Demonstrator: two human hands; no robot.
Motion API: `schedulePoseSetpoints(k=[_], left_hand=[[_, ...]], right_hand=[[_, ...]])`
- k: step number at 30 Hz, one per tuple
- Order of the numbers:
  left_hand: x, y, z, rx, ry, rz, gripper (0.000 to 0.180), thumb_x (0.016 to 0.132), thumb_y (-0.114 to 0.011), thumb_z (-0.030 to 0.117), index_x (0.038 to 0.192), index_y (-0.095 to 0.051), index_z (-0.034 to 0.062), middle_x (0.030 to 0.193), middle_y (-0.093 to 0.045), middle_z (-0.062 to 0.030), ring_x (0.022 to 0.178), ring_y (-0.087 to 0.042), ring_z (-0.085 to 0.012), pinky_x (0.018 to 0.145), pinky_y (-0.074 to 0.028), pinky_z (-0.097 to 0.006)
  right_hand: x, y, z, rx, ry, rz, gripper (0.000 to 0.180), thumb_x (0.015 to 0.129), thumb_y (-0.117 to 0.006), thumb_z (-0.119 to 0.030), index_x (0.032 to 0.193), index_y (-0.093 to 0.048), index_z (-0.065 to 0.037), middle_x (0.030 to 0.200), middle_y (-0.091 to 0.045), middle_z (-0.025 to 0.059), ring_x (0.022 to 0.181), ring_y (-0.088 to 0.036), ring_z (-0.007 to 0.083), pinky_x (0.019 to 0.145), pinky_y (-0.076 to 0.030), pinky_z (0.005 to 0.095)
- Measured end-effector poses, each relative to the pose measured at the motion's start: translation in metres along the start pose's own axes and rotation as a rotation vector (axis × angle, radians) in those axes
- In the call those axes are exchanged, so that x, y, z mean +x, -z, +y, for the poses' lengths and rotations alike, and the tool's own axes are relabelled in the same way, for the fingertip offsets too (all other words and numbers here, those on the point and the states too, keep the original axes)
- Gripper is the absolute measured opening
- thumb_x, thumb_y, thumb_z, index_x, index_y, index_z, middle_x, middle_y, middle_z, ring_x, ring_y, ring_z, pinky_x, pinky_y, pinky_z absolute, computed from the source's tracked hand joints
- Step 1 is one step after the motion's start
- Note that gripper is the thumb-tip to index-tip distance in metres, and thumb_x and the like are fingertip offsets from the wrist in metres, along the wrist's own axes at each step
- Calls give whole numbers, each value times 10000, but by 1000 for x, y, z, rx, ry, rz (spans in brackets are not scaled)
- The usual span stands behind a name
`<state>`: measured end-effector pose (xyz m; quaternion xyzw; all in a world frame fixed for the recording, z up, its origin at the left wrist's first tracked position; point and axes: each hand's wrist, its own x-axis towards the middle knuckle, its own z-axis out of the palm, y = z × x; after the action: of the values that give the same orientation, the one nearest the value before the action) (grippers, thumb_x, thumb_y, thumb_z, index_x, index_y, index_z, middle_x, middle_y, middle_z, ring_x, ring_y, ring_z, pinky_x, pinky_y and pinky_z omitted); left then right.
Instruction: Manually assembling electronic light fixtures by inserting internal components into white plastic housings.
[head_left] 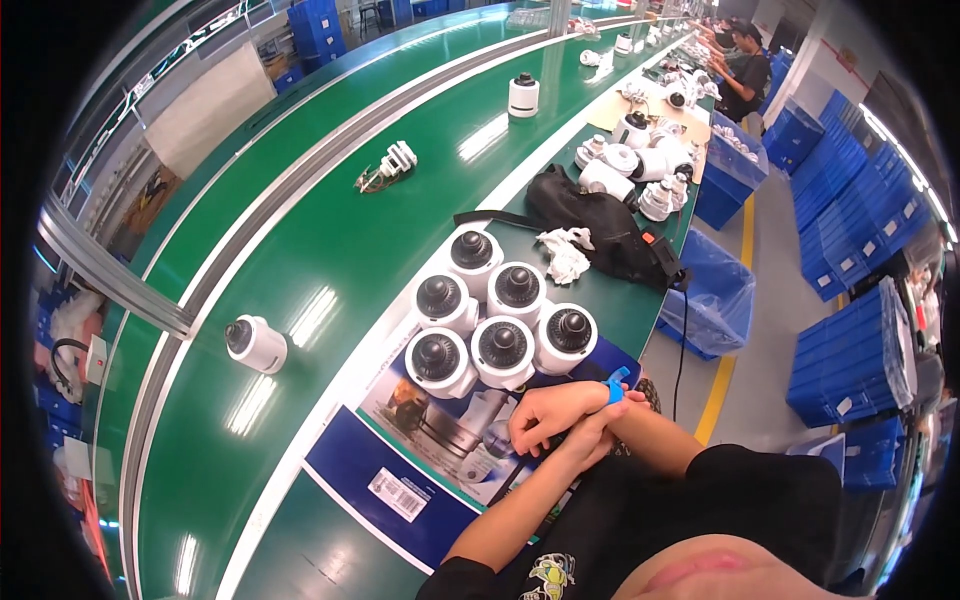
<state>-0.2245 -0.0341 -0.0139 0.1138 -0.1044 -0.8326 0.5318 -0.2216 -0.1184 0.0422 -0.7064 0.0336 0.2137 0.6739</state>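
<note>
My left hand (593,440) is closed around my right wrist, just beside a blue wrist strap (617,387). Its fingertips are partly hidden behind the wrist. My right hand (550,412) hangs loosely curled, holding nothing, over a flattened printed cardboard box (440,425). Several white cylindrical housings with black ribbed tops stand grouped just beyond my hands. The nearest to my right hand are one at the front middle (503,350) and one at the right (566,335). A barcode label (400,494) is on the box's blue panel.
A black bag (590,220) and crumpled white tissue (566,255) lie past the housings. On the green conveyor belt are a housing (257,345), another farther off (523,97) and a wired part (390,166). Blue bins (712,290) stand at right; a co-worker (745,75) is farther along.
</note>
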Motion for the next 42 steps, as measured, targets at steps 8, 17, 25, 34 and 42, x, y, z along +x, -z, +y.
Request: schedulePoseSetpoints(k=[8,17,25,34,42], left_hand=[[2,-3,0,58,13,68,345,910,-573,192,1190,-423,58,1208,-537,-160,1168,-500,-279,1045,-361,-414],[2,-8,-2,97,-9,91,357,921,-555,194,1204,-408,33,1210,-537,-180,1179,-493,-283,1048,-355,-416],[3,2,-8,90,-58,29,388,944,-502,295,1215,-413,33,1214,-532,-192,1178,-490,-311,1054,-335,-437],[4,6,-11,129,-52,43,475,965,-469,346,1267,-416,-16,1254,-506,-179,1192,-482,-260,1053,-349,-401],[-20,-10,9,640,166,16,615,906,-592,212,1393,-275,10,1369,-407,-159,1193,-474,-219,915,-466,-325]], right_hand=[[0,7,20,137,132,-16,235,912,-566,-174,901,-638,50,902,-659,111,762,-644,165,653,-533,273],[-2,6,22,139,137,-5,225,913,-566,-164,909,-636,49,916,-655,111,771,-640,163,666,-532,275],[-1,6,21,96,141,2,223,903,-579,-164,881,-637,50,911,-655,117,760,-636,164,648,-528,272],[-3,7,12,82,126,-14,174,878,-566,-112,867,-646,42,935,-647,127,783,-637,165,691,-523,276],[-23,27,29,200,273,-132,210,922,-545,-126,817,-628,36,1039,-621,187,898,-624,251,798,-503,352]])
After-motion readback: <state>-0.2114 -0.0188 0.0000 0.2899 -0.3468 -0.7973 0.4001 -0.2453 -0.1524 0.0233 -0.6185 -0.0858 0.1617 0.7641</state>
